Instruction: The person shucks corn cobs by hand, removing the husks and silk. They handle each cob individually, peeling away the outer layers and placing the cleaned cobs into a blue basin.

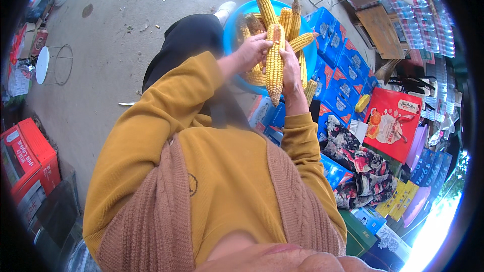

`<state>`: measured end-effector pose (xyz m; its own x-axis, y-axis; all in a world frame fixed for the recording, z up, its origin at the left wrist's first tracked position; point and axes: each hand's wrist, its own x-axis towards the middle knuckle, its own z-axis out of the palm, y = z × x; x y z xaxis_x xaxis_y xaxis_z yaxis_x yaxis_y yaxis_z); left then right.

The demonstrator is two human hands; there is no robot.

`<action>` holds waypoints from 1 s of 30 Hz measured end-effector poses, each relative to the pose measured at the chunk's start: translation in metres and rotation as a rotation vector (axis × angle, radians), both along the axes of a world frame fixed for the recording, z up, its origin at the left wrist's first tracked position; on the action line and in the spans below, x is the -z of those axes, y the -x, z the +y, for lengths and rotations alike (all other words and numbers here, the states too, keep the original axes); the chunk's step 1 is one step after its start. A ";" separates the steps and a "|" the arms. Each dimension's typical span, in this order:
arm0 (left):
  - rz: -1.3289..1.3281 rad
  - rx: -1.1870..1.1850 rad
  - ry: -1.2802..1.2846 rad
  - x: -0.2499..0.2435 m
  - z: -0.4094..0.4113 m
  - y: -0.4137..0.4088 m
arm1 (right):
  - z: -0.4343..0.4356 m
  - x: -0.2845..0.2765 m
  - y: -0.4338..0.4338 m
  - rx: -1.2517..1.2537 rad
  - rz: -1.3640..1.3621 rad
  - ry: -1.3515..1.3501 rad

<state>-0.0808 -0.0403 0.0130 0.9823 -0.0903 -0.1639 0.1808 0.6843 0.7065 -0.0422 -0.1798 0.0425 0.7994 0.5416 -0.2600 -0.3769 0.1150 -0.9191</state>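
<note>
A yellow ear of corn (275,68) is held lengthwise between my hands, its tapered tip towards me. My right hand (290,66) wraps around its right side. At the upper left part of the ear, my left hand (254,51) grips it with thumb and fingers. A reddish strip with kernels gone shows near its far end. Below my hands is a round blue plastic basin (229,37), heaped with several more ears of corn (266,7). Some ears poke out over its rim, and my hands hide part of the heap.
Blue cartons (342,79) are stacked right of the basin. Beyond them lie a red gift box (391,121), floral cloth (359,162) and shrink-wrapped bottles (423,15). A round-topped stool (42,65) and a red carton (30,158) are at left on the concrete floor (106,45).
</note>
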 end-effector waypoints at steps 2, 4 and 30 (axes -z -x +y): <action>0.002 -0.025 0.049 -0.007 -0.001 0.002 | 0.001 -0.001 0.000 -0.022 -0.033 0.009; 0.012 -0.019 0.068 -0.010 0.001 0.004 | 0.001 -0.006 0.001 -0.020 0.020 -0.009; 0.129 -0.157 -0.039 -0.008 -0.008 0.005 | 0.004 0.012 0.010 0.006 -0.124 0.177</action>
